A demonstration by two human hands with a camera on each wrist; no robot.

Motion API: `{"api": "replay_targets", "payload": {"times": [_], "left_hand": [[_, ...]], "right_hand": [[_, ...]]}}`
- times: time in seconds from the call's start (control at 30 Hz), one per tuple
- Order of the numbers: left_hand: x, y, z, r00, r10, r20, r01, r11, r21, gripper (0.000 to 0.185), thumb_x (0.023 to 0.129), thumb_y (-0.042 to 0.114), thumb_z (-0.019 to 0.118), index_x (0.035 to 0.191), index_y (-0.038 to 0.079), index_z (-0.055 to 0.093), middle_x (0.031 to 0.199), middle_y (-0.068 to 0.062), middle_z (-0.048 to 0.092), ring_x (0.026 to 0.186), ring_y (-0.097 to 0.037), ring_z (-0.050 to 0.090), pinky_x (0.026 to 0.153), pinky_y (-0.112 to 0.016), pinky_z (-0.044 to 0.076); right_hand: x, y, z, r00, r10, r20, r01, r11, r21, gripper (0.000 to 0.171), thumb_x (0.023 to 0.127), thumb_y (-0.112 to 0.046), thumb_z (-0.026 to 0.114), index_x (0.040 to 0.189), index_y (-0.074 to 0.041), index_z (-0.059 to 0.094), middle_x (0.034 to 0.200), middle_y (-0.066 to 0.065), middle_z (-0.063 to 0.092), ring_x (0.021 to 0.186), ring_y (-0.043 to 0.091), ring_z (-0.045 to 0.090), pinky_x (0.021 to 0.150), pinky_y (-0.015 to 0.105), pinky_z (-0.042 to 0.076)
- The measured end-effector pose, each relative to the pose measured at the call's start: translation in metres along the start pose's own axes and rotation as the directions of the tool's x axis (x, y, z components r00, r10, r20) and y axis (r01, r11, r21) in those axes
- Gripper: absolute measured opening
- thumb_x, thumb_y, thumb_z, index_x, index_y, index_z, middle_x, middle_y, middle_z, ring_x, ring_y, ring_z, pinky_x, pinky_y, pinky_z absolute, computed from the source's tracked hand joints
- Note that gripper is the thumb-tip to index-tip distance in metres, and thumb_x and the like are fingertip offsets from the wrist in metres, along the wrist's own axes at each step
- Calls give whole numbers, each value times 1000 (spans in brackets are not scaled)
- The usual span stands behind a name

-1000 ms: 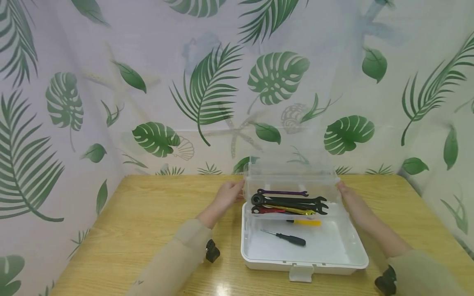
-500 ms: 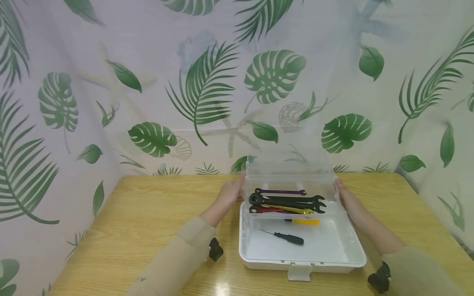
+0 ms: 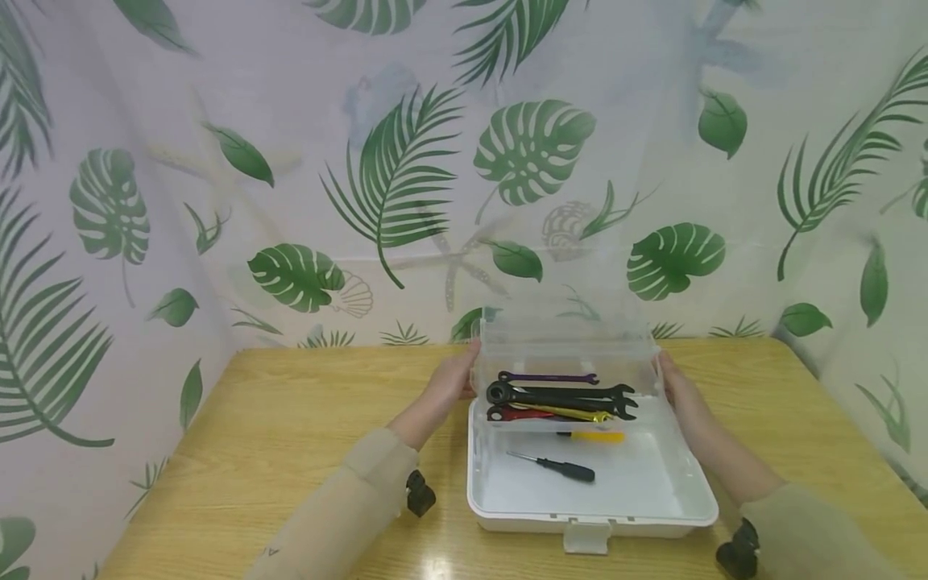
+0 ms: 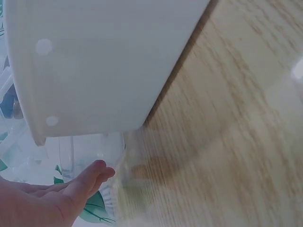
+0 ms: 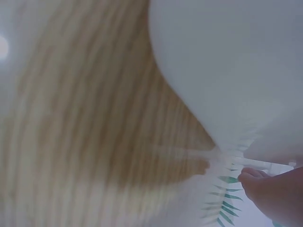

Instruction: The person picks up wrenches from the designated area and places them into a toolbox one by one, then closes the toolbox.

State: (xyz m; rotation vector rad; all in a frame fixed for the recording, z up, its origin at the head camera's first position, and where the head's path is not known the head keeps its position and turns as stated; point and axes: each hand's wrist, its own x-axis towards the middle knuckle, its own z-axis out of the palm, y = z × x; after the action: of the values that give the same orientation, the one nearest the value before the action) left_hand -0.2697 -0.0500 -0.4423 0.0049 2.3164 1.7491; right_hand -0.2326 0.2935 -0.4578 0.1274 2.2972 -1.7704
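Since a second ago both hands have stayed on the ends of the clear tray (image 3: 565, 354), which sits a shade lower and nearer the back of the white box (image 3: 507, 503); the head view itself has drifted a little. The left hand (image 3: 453, 379) holds the tray's left end and the right hand (image 3: 670, 383) its right end, each grasping it with fingers laid along the wall. In the tray lie a purple wrench (image 3: 547, 378), black wrenches (image 3: 565, 395), a red one (image 3: 518, 413) and a yellow one (image 3: 573, 413). Below, on the box floor, lie a black screwdriver (image 3: 554, 466) and a yellow-handled tool (image 3: 590, 436). The box stands on the wooden bench (image 3: 275, 435). Only the head view shows the tools; the left wrist view shows the box's outer wall (image 4: 94, 66), the fingers (image 4: 90, 177) straight beside the clear plastic, while the right wrist view is blurred, with just a fingertip (image 5: 253, 177) at the box's corner
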Motion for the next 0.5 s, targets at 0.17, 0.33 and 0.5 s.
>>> {"api": "replay_targets", "payload": {"times": [0.17,0.33,0.5], "left_hand": [[-1,1,2,1000,-24,-13,23,998,-54,68,113,51,36,135,-7,65,123,-28,73,100,-28,75,101,-41,61],[1,2,5,998,-50,-26,48,994,-102,65,113,49,39,134,-7,65,117,-25,75,84,-11,68,94,-34,61],[0,4,7,996,-79,-31,75,989,-129,64,111,47,41,136,-7,64,121,-26,73,88,-14,69,97,-34,60]], "right_hand": [[-2,2,2,998,-58,-39,57,998,-21,88,110,-62,7,167,4,-3,175,27,-8,161,54,-1,132,65,6],[-4,1,3,993,-92,-70,90,996,-27,85,113,-57,13,166,9,4,175,27,-3,162,51,-1,132,64,5],[-3,-2,3,996,-58,-74,56,998,-25,85,113,-56,17,165,10,6,175,29,2,162,52,7,132,63,14]]}}
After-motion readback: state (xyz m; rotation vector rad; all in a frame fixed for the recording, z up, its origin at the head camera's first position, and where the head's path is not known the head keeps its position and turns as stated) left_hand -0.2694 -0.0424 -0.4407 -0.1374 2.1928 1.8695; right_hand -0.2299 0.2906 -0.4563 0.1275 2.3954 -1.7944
